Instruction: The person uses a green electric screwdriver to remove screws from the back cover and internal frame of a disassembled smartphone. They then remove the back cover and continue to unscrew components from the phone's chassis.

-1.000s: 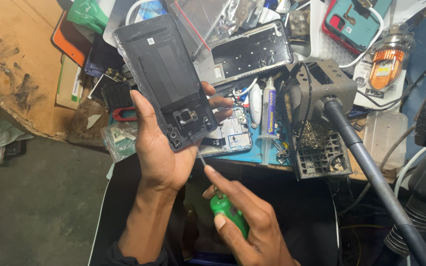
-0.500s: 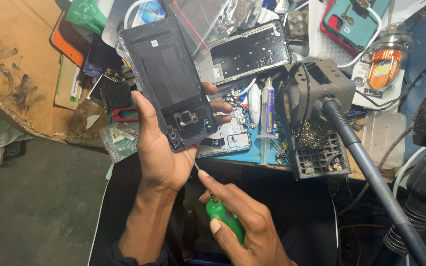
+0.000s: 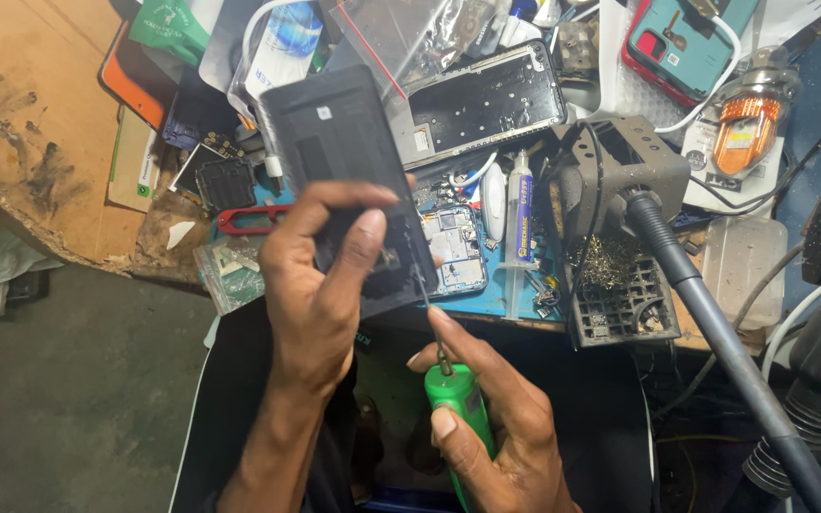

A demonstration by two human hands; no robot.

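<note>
Left hand (image 3: 320, 285) clenched around dark phone back panel (image 3: 349, 180), thumb and fingers wrapped over its lower half. Right hand (image 3: 496, 418) grasping green screwdriver (image 3: 458, 408), thin shaft rising past the fingertips to the panel's lower edge. Syringe tube (image 3: 520, 214) just beyond, on cluttered bench (image 3: 49, 142).

Soft, even light falls across the cluttered workbench (image 3: 40, 142), bright enough to read colours plainly, strongest over the upper half. The amber lamp (image 3: 748, 128) at the upper right glows orange and throws a small glare on its clear housing. A pale sheen lies on the dark phone back panel (image 3: 334, 161), which looks slightly smeared by motion. The left hand (image 3: 320, 285) and right hand (image 3: 496, 432) stay fairly sharp. Below the bench edge everything sinks into deep shadow. The dark hose (image 3: 715, 323) at the right bows with wide-angle distortion.
</note>
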